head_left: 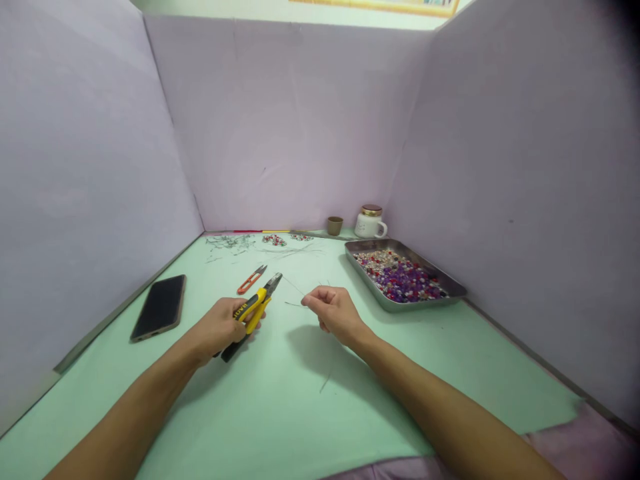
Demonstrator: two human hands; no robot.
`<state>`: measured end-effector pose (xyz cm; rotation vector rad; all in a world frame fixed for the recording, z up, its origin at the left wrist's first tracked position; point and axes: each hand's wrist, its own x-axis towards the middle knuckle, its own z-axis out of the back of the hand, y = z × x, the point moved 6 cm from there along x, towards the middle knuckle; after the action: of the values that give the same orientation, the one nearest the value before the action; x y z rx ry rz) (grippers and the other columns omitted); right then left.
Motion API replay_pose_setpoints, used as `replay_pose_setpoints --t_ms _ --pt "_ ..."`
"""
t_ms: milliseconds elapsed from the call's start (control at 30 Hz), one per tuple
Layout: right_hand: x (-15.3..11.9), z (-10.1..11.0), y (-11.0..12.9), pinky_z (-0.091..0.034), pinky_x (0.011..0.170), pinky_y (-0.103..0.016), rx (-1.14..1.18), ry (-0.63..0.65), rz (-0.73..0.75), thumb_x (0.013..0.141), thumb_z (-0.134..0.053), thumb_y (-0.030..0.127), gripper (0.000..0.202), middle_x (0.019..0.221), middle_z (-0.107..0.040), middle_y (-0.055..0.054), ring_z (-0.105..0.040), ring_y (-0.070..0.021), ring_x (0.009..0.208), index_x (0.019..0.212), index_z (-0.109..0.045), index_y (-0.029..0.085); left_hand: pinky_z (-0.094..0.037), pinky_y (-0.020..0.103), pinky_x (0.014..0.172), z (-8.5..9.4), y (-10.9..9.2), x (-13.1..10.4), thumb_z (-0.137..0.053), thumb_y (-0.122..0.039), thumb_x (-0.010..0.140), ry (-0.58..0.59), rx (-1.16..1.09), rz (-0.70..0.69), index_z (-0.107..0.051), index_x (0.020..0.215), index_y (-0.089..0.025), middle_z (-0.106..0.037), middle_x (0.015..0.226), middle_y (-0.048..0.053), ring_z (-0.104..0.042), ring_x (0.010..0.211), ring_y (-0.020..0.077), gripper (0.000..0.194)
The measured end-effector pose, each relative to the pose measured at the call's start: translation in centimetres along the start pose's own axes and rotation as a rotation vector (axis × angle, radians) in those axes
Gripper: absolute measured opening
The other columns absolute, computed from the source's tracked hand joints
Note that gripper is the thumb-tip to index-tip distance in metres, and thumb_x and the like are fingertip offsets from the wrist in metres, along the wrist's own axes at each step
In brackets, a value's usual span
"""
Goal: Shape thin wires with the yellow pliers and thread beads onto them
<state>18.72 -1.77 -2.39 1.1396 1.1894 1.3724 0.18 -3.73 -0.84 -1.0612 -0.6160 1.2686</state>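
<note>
My left hand is wrapped round yellow-and-black pliers, whose jaws point up and to the right. A thin wire runs from the tip of the jaws to my right hand, where thumb and forefinger pinch it. Another short bit of wire sticks out to the left of those fingertips. Just behind the pliers lie small orange-handled snips on the green tabletop. A loose piece of wire rests on the cloth in front of my right hand.
At left lies a phone. A metal tray of beads stands at right, a lidded mug and small brown cup behind it. Wire pieces and beaded clusters lie at the back. Pale panels surround the table.
</note>
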Motion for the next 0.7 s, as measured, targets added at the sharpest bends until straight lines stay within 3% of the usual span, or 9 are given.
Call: replay_pose_setpoints --t_ms 67,133,167,233,300,367,433,533,700 --pt "0.0 0.0 0.0 -0.025 0.029 -0.016 0.018 0.001 -0.007 0.064 -0.057 0.030 0.017 0.040 -0.036 0.009 -0.032 -0.0033 0.031 0.058 -0.053 0.016 -0.039 0.025 0.054 0.0 0.1 0.4 -0.042 -0.009 0.045 0.002 -0.002 -0.010 -0.058 0.071 -0.015 -0.060 0.068 0.002 -0.055 0.062 0.0170 0.030" --pt "-0.1 0.0 0.2 -0.024 0.029 -0.016 0.039 0.000 -0.020 0.063 -0.058 0.030 0.017 0.039 -0.035 0.009 -0.032 -0.0031 0.030 0.057 -0.053 0.016 -0.041 0.026 0.054 0.8 0.6 0.9 -0.043 -0.009 0.044 -0.082 0.007 0.002 -0.058 0.069 -0.016 -0.060 0.067 0.002 -0.056 0.062 0.0176 0.029" --pt "-0.2 0.0 0.3 -0.024 0.029 -0.016 0.051 0.001 -0.027 0.062 -0.059 0.030 0.017 0.039 -0.034 0.009 -0.031 -0.0030 0.030 0.056 -0.053 0.016 -0.042 0.026 0.054 1.6 1.0 1.2 -0.044 -0.009 0.044 -0.151 0.018 0.016 -0.057 0.069 -0.016 -0.061 0.066 0.002 -0.057 0.062 0.0181 0.029" --pt "-0.4 0.0 0.5 -0.022 0.028 -0.016 0.079 0.014 -0.035 0.062 -0.060 0.030 0.017 0.039 -0.034 0.009 -0.030 -0.0028 0.030 0.056 -0.053 0.016 -0.042 0.027 0.051 4.4 2.0 1.4 -0.046 -0.012 0.046 -0.406 0.059 0.077 -0.056 0.072 -0.015 -0.060 0.064 0.004 -0.056 0.059 0.0188 0.027" --pt "-0.5 0.0 0.7 -0.021 0.029 -0.017 0.124 0.025 -0.037 0.061 -0.060 0.029 0.016 0.039 -0.033 0.009 -0.028 -0.0025 0.030 0.056 -0.053 0.015 -0.043 0.027 0.054 6.5 2.6 1.4 -0.047 -0.015 0.050 -0.523 0.090 0.087 -0.053 0.078 -0.015 -0.061 0.076 0.007 -0.057 0.065 0.0193 0.029" --pt "-0.5 0.1 0.5 -0.021 0.030 -0.017 0.215 0.026 -0.059 0.061 -0.061 0.028 0.015 0.038 -0.032 0.010 -0.025 -0.0022 0.031 0.058 -0.055 0.014 -0.041 0.026 0.053 7.5 2.7 1.4 -0.047 -0.015 0.051 -0.544 0.133 0.083 -0.053 0.079 -0.015 -0.060 0.079 0.007 -0.056 0.066 0.0186 0.029" --pt "-0.2 0.3 0.0 -0.021 0.031 -0.016 0.346 0.023 -0.110 0.062 -0.061 0.029 0.016 0.038 -0.032 0.010 -0.022 -0.0021 0.033 0.064 -0.058 0.014 -0.037 0.024 0.049 6.9 2.5 1.5 -0.049 -0.015 0.050 -0.474 0.225 0.061 -0.054 0.072 -0.017 -0.058 0.068 0.003 -0.054 0.060 0.0173 0.022" --pt "0.1 0.5 -0.8 -0.020 0.033 -0.015 0.504 0.026 -0.174 0.064 -0.062 0.032 0.021 0.041 -0.032 0.009 -0.021 -0.0023 0.036 0.073 -0.059 0.013 -0.028 0.024 0.048 4.2 2.0 1.7 -0.052 -0.016 0.051 -0.344 0.399 0.001 -0.052 0.056 -0.019 -0.048 0.050 -0.002 -0.047 0.052 0.0160 0.006" --pt "0.4 0.2 -1.7 -0.019 0.034 -0.015 0.512 0.081 -0.246 0.067 -0.062 0.038 0.029 0.045 -0.030 0.009 -0.020 -0.0027 0.038 0.079 -0.060 0.011 -0.030 0.027 0.055 1.7 2.0 1.9 -0.057 -0.034 0.058 -0.344 0.644 -0.061 -0.053 0.059 -0.019 -0.057 0.074 0.005 -0.052 0.070 0.0213 0.015"
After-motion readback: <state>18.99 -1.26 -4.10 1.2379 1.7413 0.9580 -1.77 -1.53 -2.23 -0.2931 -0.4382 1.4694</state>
